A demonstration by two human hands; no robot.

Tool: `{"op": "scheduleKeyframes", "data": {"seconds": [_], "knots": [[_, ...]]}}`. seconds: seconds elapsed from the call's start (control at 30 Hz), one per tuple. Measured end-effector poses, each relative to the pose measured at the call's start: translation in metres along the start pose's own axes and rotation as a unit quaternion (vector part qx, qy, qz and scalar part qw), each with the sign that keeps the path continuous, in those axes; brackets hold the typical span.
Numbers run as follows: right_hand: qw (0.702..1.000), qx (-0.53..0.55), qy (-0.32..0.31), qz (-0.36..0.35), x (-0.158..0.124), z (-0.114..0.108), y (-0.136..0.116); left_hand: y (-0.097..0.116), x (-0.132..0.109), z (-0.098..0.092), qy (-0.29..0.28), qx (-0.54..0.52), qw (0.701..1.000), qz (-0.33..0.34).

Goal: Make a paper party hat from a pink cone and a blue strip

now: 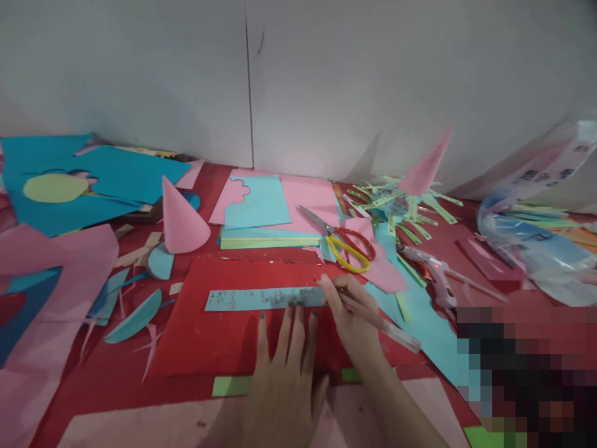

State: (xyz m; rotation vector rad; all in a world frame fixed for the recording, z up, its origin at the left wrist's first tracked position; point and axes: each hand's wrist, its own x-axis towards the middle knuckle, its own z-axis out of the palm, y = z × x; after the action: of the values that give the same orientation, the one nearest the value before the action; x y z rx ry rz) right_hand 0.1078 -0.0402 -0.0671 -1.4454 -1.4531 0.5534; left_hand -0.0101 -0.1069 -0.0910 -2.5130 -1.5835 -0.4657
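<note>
A light blue paper strip [242, 300] lies across a red board [196, 336], with rows of small brown handwriting on it. My left hand [284, 373] is laid flat with its fingers apart, fingertips at the strip's lower edge. In my right hand [352, 314] is a pen [387, 331] with a clear pinkish barrel, held at the strip's right end. The fingers hide that end of the strip. Just beyond the board are scissors [342, 239] with one red and one yellow handle, blades parted.
A pink paper cone [181, 224] stands at the left among blue and pink scraps. Behind the board is a stack of coloured paper [261, 208]. Another cone [426, 165] tops green fringed strips. A glue gun [436, 274] and plastic bag [532, 236] are at the right.
</note>
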Motion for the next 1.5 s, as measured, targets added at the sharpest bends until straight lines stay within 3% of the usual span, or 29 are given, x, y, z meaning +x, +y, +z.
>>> {"op": "scheduleKeyframes", "data": {"seconds": [0.17,0.37,0.6,0.73,1.5], "knots": [[0.999,0.015,-0.028,0.026,-0.0025,-0.0005,0.0031,-0.0009,0.0020,-0.0011,0.013,-0.006,0.999,0.030],[0.998,0.045,-0.025,0.021,-0.0034,0.0010,0.0050,-0.0003,0.0012,-0.0026,0.009,-0.003,1.000,0.010],[0.994,0.028,-0.092,0.056,-0.0017,0.0016,0.0054,0.0006,-0.0017,0.0012,0.017,0.001,1.000,0.010],[0.993,0.024,-0.086,0.082,0.0001,0.0028,0.0080,0.0010,-0.0027,0.0014,0.024,0.005,1.000,0.011],[0.993,-0.013,-0.102,0.063,0.0003,0.0021,0.0071,0.0000,0.0016,-0.0025,0.023,0.025,0.999,0.026]]}}
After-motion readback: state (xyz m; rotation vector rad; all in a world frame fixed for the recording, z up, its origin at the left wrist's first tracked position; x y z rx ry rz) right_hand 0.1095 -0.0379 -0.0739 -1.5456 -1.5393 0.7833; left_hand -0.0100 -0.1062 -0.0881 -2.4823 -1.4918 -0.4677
